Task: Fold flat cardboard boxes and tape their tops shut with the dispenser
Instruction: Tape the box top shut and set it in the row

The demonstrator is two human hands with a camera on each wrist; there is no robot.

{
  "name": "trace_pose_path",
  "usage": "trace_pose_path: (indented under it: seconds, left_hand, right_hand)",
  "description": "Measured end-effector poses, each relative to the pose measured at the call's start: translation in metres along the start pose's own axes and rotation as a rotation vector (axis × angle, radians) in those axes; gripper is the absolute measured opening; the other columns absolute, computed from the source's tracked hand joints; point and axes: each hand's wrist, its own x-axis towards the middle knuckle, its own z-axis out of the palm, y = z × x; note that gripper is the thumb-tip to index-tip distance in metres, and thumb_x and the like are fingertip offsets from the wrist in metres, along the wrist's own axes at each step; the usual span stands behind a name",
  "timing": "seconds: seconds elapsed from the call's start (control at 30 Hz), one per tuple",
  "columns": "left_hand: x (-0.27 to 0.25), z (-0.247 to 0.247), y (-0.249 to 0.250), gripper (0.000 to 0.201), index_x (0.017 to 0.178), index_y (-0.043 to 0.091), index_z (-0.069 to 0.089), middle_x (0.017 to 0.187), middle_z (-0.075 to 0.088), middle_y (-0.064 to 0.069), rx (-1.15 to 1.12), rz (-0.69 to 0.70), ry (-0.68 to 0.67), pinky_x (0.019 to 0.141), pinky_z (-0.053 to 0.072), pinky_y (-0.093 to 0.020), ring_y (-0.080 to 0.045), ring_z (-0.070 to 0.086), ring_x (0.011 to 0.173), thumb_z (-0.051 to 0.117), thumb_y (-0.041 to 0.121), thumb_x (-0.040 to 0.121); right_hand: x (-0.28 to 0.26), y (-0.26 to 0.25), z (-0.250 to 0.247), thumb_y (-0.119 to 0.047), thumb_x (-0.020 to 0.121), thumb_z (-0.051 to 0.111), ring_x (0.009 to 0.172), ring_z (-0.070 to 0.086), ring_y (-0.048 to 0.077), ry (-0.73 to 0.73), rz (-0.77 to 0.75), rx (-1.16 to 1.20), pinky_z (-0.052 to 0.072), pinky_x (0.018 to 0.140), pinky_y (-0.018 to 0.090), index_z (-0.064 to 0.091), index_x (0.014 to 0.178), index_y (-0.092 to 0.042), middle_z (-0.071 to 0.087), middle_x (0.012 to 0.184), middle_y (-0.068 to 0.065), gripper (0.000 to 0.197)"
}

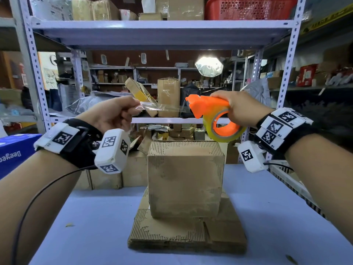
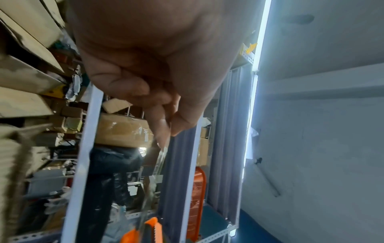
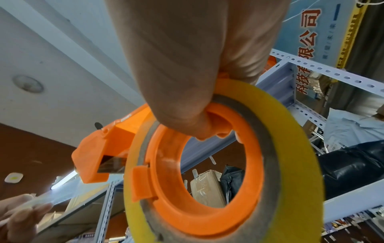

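Note:
A folded-up brown cardboard box (image 1: 185, 178) stands on a flat sheet of cardboard (image 1: 187, 234) in the middle of the table. Above it my right hand (image 1: 240, 109) grips the orange tape dispenser (image 1: 208, 108) with its yellowish roll (image 1: 223, 134); the same dispenser (image 3: 193, 164) fills the right wrist view. My left hand (image 1: 116, 113) pinches the free end of a clear tape strip (image 1: 164, 108), which stretches across to the dispenser's mouth. In the left wrist view the tape strip (image 2: 160, 162) runs from thumb and forefinger down to the dispenser (image 2: 143, 231).
The light blue table (image 1: 86, 217) carries the box and the flat cardboard. A blue carton (image 1: 15, 152) sits at the far left edge. Metal shelving (image 1: 162, 25) full of boxes and bags stands right behind the table. A black cable (image 1: 38, 192) hangs from my left wrist.

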Motion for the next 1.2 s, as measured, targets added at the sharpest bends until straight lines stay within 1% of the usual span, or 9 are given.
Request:
trace_pose_path:
  seconds: [0.13, 0.23, 0.3, 0.37, 0.43, 0.6, 0.73, 1.07, 1.2]
  left_hand:
    - [0.008, -0.012, -0.034, 0.012, 0.069, 0.018, 0.07, 0.054, 0.057, 0.008, 0.011, -0.076, -0.026, 0.037, 0.028, -0.011, -0.001, 0.036, 0.037, 0.071, 0.028, 0.075]
    - [0.017, -0.016, -0.075, 0.023, 0.064, 0.021, 0.07, 0.05, 0.05, 0.009, 0.015, -0.164, -0.015, 0.034, 0.025, -0.011, -0.001, 0.033, 0.034, 0.073, 0.041, 0.076]
    - [0.023, -0.015, -0.099, 0.034, 0.059, 0.02, 0.066, 0.044, 0.045, 0.009, -0.007, -0.217, 0.025, 0.033, 0.022, -0.01, -0.001, 0.031, 0.031, 0.071, 0.046, 0.079]
    - [0.028, -0.012, -0.116, 0.036, 0.065, 0.02, 0.058, 0.043, 0.044, 0.01, -0.01, -0.262, 0.069, 0.031, 0.021, -0.01, -0.001, 0.029, 0.03, 0.068, 0.045, 0.088]
    - [0.03, -0.01, -0.126, 0.028, 0.073, 0.022, 0.061, 0.046, 0.051, 0.012, -0.031, -0.272, 0.084, 0.03, 0.021, -0.011, -0.002, 0.028, 0.031, 0.067, 0.041, 0.091]
    - [0.033, -0.006, -0.138, 0.024, 0.075, 0.021, 0.067, 0.05, 0.056, 0.012, -0.04, -0.278, 0.101, 0.03, 0.023, -0.012, -0.003, 0.029, 0.032, 0.07, 0.039, 0.09]
    - [0.035, -0.004, -0.144, 0.036, 0.062, 0.02, 0.066, 0.05, 0.051, 0.011, 0.016, -0.275, 0.117, 0.03, 0.023, -0.013, -0.003, 0.027, 0.036, 0.07, 0.042, 0.09]
    - [0.036, -0.015, -0.132, 0.016, 0.083, 0.021, 0.07, 0.055, 0.061, 0.012, 0.005, -0.17, 0.193, 0.029, 0.024, -0.015, -0.003, 0.029, 0.035, 0.072, 0.035, 0.089]
    - [0.032, -0.01, -0.142, 0.024, 0.074, 0.019, 0.072, 0.056, 0.059, 0.01, 0.068, -0.229, 0.15, 0.031, 0.025, -0.015, -0.004, 0.029, 0.038, 0.074, 0.04, 0.087]
  right_hand:
    - [-0.004, -0.005, 0.012, 0.006, 0.082, 0.057, 0.094, 0.058, 0.024, -0.063, -0.015, -0.078, 0.046, 0.082, 0.037, 0.056, 0.131, -0.032, 0.064, 0.103, 0.0, 0.062]
    - [-0.004, -0.012, 0.022, 0.002, 0.082, 0.055, 0.092, 0.053, 0.022, -0.091, -0.021, -0.132, 0.049, 0.084, 0.042, 0.058, 0.128, -0.033, 0.053, 0.093, -0.008, 0.059]
    - [-0.001, -0.016, 0.023, 0.001, 0.081, 0.054, 0.092, 0.056, 0.022, -0.116, -0.018, -0.152, 0.05, 0.084, 0.041, 0.06, 0.125, -0.035, 0.058, 0.094, -0.007, 0.057]
    - [0.003, -0.02, 0.023, 0.001, 0.08, 0.053, 0.093, 0.059, 0.022, -0.153, -0.003, -0.17, 0.052, 0.083, 0.041, 0.062, 0.121, -0.035, 0.064, 0.096, -0.006, 0.056]
    - [0.005, -0.024, 0.025, 0.002, 0.079, 0.052, 0.093, 0.061, 0.023, -0.171, 0.009, -0.184, 0.054, 0.082, 0.043, 0.063, 0.121, -0.035, 0.067, 0.098, -0.004, 0.057]
    - [0.008, -0.027, 0.027, 0.003, 0.077, 0.054, 0.092, 0.059, 0.023, -0.181, 0.026, -0.218, 0.054, 0.08, 0.041, 0.062, 0.123, -0.035, 0.063, 0.098, -0.004, 0.06]
    - [0.009, -0.028, 0.028, 0.0, 0.078, 0.054, 0.089, 0.059, 0.022, -0.192, 0.025, -0.213, 0.053, 0.077, 0.039, 0.062, 0.121, -0.036, 0.063, 0.097, -0.006, 0.057]
    - [0.008, -0.027, 0.028, 0.002, 0.077, 0.053, 0.087, 0.059, 0.021, -0.194, 0.049, -0.199, 0.051, 0.071, 0.035, 0.061, 0.125, -0.035, 0.057, 0.088, -0.009, 0.061]
    - [0.009, -0.028, 0.029, 0.001, 0.077, 0.054, 0.084, 0.058, 0.019, -0.195, 0.045, -0.198, 0.048, 0.068, 0.033, 0.061, 0.124, -0.035, 0.054, 0.082, -0.014, 0.06]
